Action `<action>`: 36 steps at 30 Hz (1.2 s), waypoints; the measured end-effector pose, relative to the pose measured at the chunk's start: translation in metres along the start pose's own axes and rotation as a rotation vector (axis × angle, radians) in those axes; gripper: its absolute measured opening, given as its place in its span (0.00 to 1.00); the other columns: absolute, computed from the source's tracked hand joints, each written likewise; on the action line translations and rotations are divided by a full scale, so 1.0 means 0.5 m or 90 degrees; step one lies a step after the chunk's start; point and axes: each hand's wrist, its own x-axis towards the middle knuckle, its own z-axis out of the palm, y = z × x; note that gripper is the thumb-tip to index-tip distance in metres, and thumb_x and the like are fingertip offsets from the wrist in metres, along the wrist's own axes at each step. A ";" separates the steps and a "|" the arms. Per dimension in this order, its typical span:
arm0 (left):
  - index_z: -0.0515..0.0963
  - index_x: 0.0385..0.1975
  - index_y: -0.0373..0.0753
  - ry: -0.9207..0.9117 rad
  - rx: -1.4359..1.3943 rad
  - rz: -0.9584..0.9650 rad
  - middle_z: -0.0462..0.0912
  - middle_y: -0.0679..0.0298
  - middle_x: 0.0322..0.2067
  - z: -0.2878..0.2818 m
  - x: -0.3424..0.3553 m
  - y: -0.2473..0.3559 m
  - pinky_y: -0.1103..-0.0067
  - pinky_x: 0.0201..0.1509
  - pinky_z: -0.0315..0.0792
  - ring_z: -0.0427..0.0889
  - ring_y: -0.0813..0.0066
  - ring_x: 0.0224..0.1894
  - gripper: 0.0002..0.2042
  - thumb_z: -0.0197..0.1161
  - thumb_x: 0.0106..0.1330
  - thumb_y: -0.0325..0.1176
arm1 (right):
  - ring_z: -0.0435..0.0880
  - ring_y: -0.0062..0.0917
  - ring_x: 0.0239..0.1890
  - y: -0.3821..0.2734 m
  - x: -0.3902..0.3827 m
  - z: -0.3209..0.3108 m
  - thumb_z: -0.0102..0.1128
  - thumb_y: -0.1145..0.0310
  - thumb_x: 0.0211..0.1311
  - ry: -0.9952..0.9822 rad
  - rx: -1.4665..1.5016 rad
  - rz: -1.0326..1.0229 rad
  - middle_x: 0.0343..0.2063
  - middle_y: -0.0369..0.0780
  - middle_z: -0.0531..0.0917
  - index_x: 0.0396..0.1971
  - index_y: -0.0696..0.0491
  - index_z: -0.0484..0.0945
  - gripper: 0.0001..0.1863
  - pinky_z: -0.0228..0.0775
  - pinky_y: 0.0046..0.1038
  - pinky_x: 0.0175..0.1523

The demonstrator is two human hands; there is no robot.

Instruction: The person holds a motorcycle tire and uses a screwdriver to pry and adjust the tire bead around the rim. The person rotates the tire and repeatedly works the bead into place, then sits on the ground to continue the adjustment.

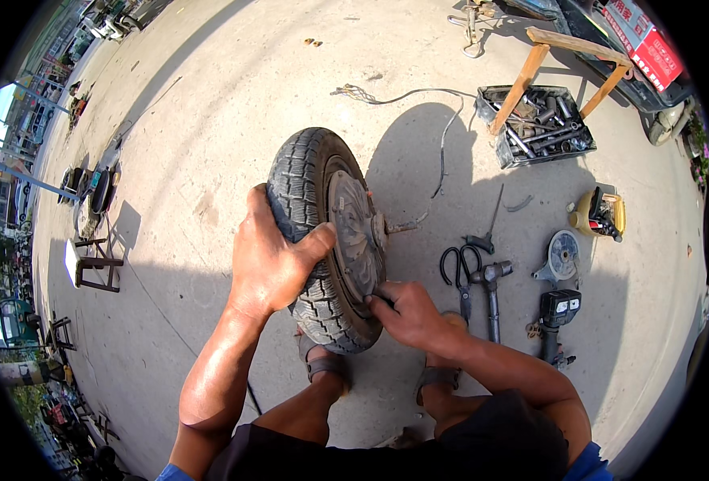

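Observation:
My left hand [272, 264] grips the treaded black tyre [298, 180] of a wheel held upright between my legs, thumb over the sidewall. My right hand [410, 313] is low on the wheel's right side, fingers curled at the rim beside the grey metal hub cover [353, 232]; its fingertips are partly hidden. An axle with a cable [402, 226] sticks out from the hub. Black-handled scissors [460, 284], a metal hammer-like tool [493, 305] and a long thin tool [482, 240] lie on the concrete just right of the wheel.
A tool crate [531, 156] with a wooden frame [579, 50], a yellow container [583, 215], a round plate [563, 256] and a black power tool [559, 309] stand or lie rightward. A parked vehicle [635, 48] is upper right. A stool [94, 264] stands left.

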 end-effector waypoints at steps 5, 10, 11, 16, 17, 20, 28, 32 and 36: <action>0.69 0.54 0.21 0.002 -0.006 0.004 0.86 0.37 0.41 0.000 0.001 -0.004 0.62 0.53 0.80 0.89 0.45 0.45 0.37 0.74 0.51 0.46 | 0.82 0.59 0.30 0.006 -0.003 0.008 0.65 0.67 0.66 0.033 0.044 0.012 0.24 0.59 0.80 0.30 0.64 0.81 0.13 0.73 0.46 0.34; 0.70 0.53 0.21 0.003 -0.006 0.006 0.86 0.37 0.41 0.001 0.002 -0.006 0.62 0.53 0.81 0.89 0.46 0.44 0.37 0.74 0.51 0.45 | 0.83 0.58 0.30 0.015 -0.006 0.019 0.67 0.68 0.65 0.074 0.021 -0.010 0.23 0.59 0.80 0.28 0.64 0.81 0.13 0.73 0.46 0.33; 0.70 0.53 0.21 0.003 -0.007 0.008 0.86 0.37 0.41 0.003 0.002 -0.008 0.62 0.53 0.81 0.89 0.46 0.44 0.37 0.74 0.51 0.45 | 0.83 0.58 0.30 0.015 -0.006 0.020 0.67 0.68 0.65 0.076 0.016 -0.018 0.23 0.59 0.80 0.28 0.64 0.81 0.13 0.73 0.46 0.33; 0.69 0.53 0.21 0.004 -0.021 0.007 0.86 0.37 0.40 0.003 0.001 -0.007 0.62 0.52 0.81 0.89 0.46 0.44 0.37 0.74 0.51 0.46 | 0.84 0.56 0.29 0.001 -0.007 0.016 0.67 0.69 0.64 0.061 0.009 0.004 0.24 0.58 0.81 0.30 0.65 0.82 0.12 0.73 0.45 0.33; 0.69 0.53 0.21 0.004 -0.022 0.008 0.86 0.37 0.41 0.002 0.000 -0.006 0.62 0.52 0.81 0.89 0.46 0.44 0.37 0.74 0.51 0.45 | 0.84 0.53 0.28 0.001 -0.009 0.015 0.66 0.71 0.65 0.055 0.004 0.012 0.25 0.57 0.82 0.31 0.65 0.83 0.11 0.72 0.43 0.33; 0.69 0.53 0.22 0.002 -0.013 0.007 0.86 0.37 0.41 0.002 0.000 -0.005 0.62 0.52 0.81 0.89 0.45 0.44 0.37 0.74 0.51 0.45 | 0.85 0.51 0.27 0.003 -0.010 0.016 0.65 0.72 0.66 0.053 -0.014 0.013 0.26 0.57 0.82 0.32 0.65 0.84 0.10 0.72 0.42 0.33; 0.69 0.53 0.22 0.002 -0.007 0.000 0.86 0.37 0.41 0.003 -0.003 -0.005 0.62 0.53 0.80 0.89 0.45 0.45 0.37 0.74 0.52 0.46 | 0.84 0.56 0.31 0.012 -0.008 0.018 0.63 0.70 0.67 0.036 -0.030 -0.019 0.27 0.58 0.82 0.33 0.64 0.83 0.10 0.72 0.45 0.35; 0.69 0.53 0.22 0.004 -0.005 0.000 0.86 0.38 0.41 0.004 -0.002 -0.007 0.63 0.53 0.80 0.89 0.45 0.45 0.37 0.74 0.52 0.45 | 0.84 0.56 0.31 0.010 -0.009 0.016 0.63 0.70 0.67 0.033 -0.027 -0.020 0.28 0.58 0.82 0.33 0.64 0.82 0.10 0.72 0.45 0.36; 0.69 0.53 0.22 0.006 -0.011 -0.001 0.86 0.38 0.41 0.004 -0.005 -0.006 0.63 0.52 0.81 0.90 0.46 0.44 0.36 0.74 0.52 0.45 | 0.84 0.55 0.31 0.011 -0.008 0.013 0.62 0.70 0.67 0.004 -0.034 0.016 0.28 0.59 0.82 0.33 0.65 0.82 0.11 0.72 0.45 0.36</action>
